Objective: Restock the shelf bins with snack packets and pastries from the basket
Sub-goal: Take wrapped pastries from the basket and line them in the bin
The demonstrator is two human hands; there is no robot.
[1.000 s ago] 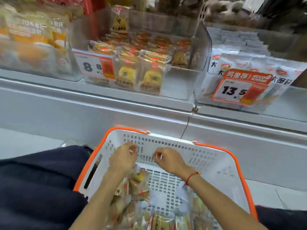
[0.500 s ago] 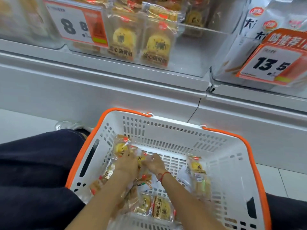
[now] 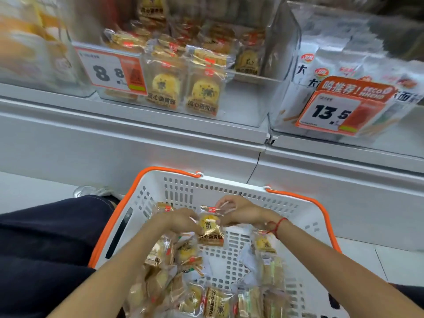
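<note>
Hands are both on one clear-wrapped yellow pastry packet (image 3: pixel 210 227), held up over the white plastic basket with orange rim (image 3: pixel 146 180). Left hand (image 3: pixel 181 220) pinches its left edge, I think, it's a bit blurry; right hand (image 3: pixel 238 214) pinches the top right corner. Looks light and crinkly, filling probably crushable, so grab the sealed edges. Clear shelf bin with the 8.8 tag (image 3: pixel 243 106) waits above.
</note>
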